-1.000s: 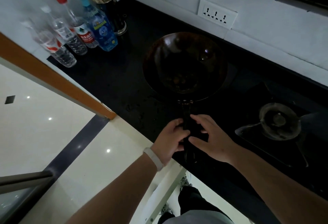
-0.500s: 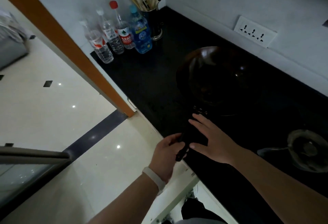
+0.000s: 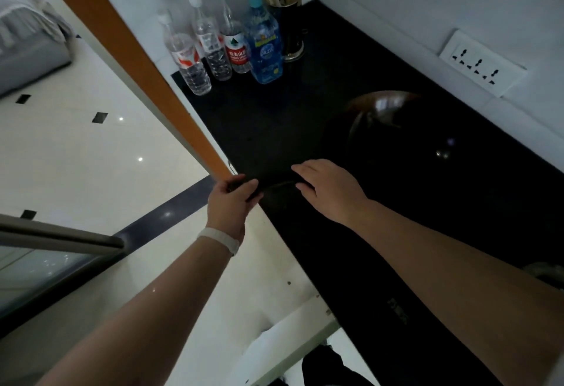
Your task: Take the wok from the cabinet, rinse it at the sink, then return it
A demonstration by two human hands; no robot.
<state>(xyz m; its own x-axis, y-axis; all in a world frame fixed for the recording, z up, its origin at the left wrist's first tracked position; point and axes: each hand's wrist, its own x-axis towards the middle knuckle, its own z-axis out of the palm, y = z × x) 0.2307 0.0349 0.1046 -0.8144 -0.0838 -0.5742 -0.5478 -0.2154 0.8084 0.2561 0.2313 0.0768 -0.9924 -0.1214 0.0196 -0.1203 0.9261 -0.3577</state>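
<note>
The dark round wok (image 3: 406, 141) sits on the black counter (image 3: 274, 116), its bowl toward the wall and its long black handle pointing left toward the counter's edge. My left hand (image 3: 232, 202), with a white wristband, is closed around the end of the handle. My right hand (image 3: 329, 187) rests over the handle nearer the bowl, fingers spread and flat; how firmly it holds is hard to tell in the dim light.
Several plastic bottles (image 3: 225, 46) and a dark utensil holder (image 3: 290, 31) with chopsticks and a spoon stand in the counter's far left corner. A white socket strip (image 3: 482, 66) is on the wall. An orange door frame (image 3: 137, 58) borders the counter; glossy pale floor lies left.
The view has swung left, so the gas burner has left the frame. The wok's handle has turned from pointing at me to pointing left, and both hands moved left with it.
</note>
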